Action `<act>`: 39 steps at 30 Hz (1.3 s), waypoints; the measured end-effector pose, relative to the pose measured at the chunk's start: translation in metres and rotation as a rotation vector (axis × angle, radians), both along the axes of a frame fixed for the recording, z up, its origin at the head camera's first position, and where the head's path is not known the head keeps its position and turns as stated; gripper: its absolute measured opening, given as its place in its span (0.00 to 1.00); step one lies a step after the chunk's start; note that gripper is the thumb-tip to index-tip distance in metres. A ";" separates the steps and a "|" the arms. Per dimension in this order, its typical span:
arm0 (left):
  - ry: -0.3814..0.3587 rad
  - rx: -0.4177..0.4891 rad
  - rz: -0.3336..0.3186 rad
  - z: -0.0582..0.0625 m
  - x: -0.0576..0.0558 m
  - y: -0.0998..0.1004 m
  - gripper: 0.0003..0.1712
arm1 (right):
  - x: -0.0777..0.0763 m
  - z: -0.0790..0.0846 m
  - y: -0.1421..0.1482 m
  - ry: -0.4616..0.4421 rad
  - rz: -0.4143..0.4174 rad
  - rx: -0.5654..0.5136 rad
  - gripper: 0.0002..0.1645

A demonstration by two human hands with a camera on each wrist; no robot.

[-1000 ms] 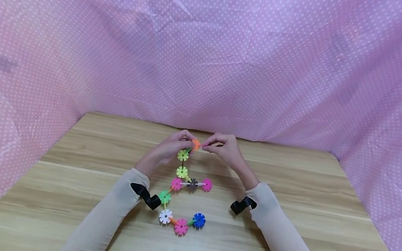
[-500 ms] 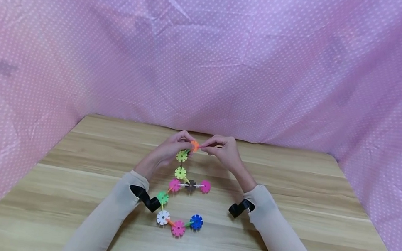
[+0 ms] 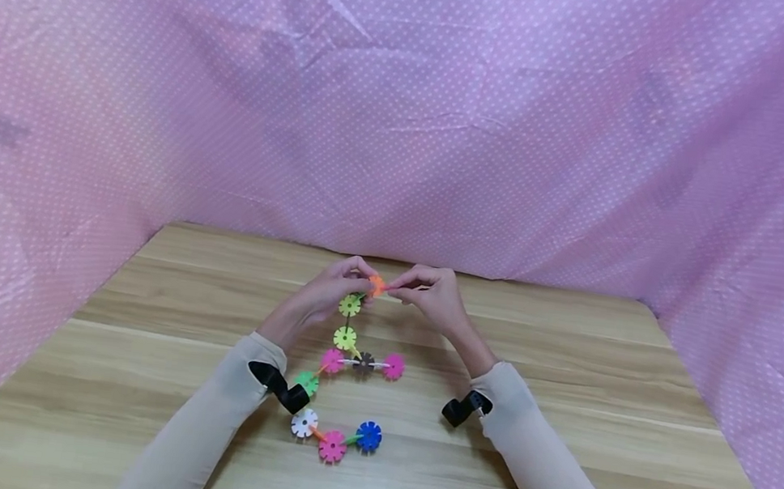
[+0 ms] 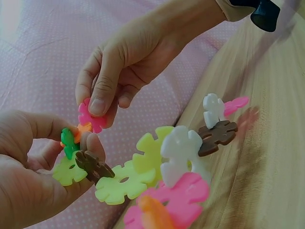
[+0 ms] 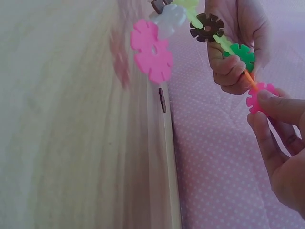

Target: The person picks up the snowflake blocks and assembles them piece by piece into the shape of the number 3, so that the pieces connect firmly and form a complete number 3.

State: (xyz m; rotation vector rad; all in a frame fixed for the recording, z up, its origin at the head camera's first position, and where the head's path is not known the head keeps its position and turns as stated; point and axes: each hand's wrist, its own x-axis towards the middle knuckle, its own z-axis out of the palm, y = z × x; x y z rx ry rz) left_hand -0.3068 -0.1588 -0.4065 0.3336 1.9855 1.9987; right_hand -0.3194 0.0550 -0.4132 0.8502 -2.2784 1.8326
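A chain of flower-shaped, notched plastic discs in several colours runs toward me down the table. My left hand holds its far end, with thumb and fingers around the orange disc and the green disc beside it. Between thumb and fingertips, my right hand pinches a pink disc, edge to edge with the orange one. Below my left hand hang two yellow-green discs. A brown disc joins a side branch ending in another pink disc.
At the chain's near end are a white disc, a pink disc and a blue disc. The wooden table is backed by a pink dotted cloth. Black wrist cameras sit over both sleeves.
The chain's lower part has swung left and slightly nearer. Both hands have drifted a little left and down in the head view, still holding the same discs.
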 end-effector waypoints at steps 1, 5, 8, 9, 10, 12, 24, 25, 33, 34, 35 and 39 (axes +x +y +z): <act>-0.001 0.002 0.001 0.000 0.000 0.000 0.05 | 0.000 -0.001 -0.001 0.002 0.002 -0.005 0.04; 0.004 0.009 -0.004 0.000 0.002 -0.001 0.05 | 0.001 -0.001 -0.002 0.009 -0.001 -0.004 0.04; -0.004 -0.005 -0.006 0.001 0.002 -0.001 0.04 | 0.003 0.001 -0.002 -0.006 -0.019 0.010 0.04; -0.004 -0.013 -0.008 0.001 0.001 -0.002 0.04 | 0.004 0.003 -0.002 -0.014 -0.023 0.017 0.04; -0.009 -0.021 -0.008 0.002 0.001 -0.002 0.03 | 0.004 0.004 -0.003 -0.024 -0.024 0.023 0.04; -0.021 -0.034 -0.007 0.004 0.002 -0.004 0.03 | 0.005 0.006 -0.004 -0.044 -0.027 0.039 0.04; -0.110 -0.061 -0.001 0.007 -0.001 -0.014 0.06 | 0.003 0.008 0.000 -0.090 -0.031 0.093 0.17; -0.113 -0.070 0.004 0.007 -0.002 -0.015 0.06 | 0.001 0.007 0.002 -0.100 -0.030 0.100 0.17; -0.126 -0.103 0.003 0.011 -0.006 -0.031 0.07 | -0.015 0.002 0.001 -0.249 0.143 0.349 0.18; -0.124 -0.110 0.006 0.012 -0.006 -0.033 0.07 | -0.019 0.001 -0.002 -0.259 0.178 0.383 0.19; -0.121 -0.115 0.007 0.012 -0.007 -0.035 0.07 | -0.023 0.000 -0.006 -0.256 0.210 0.419 0.19; -0.116 -0.141 0.016 0.015 -0.008 -0.039 0.08 | -0.039 -0.004 -0.023 -0.227 0.308 0.514 0.23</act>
